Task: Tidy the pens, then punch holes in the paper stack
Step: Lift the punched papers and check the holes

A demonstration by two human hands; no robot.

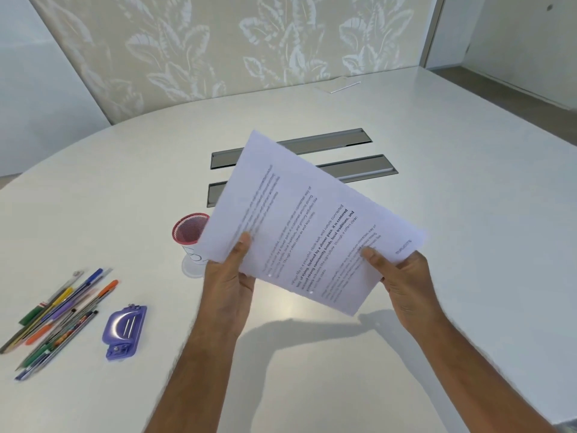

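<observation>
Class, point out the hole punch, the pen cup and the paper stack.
hole punch (124, 331), head view, purple top.
pen cup (189, 228), head view, red mesh rim.
paper stack (307, 226), head view, printed top sheet.

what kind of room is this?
Probably an office meeting room. A large white conference-style table has two flip-lid cable ports set into its middle. On it lie office supplies: loose pens, a purple hole punch and a pink mesh pen cup. Both hands hold printed paper.

The paper stack (309, 220) hides both hands' fingers, part of the pen cup (189, 232) beside the left hand (229, 285); its print is blurred.
</observation>
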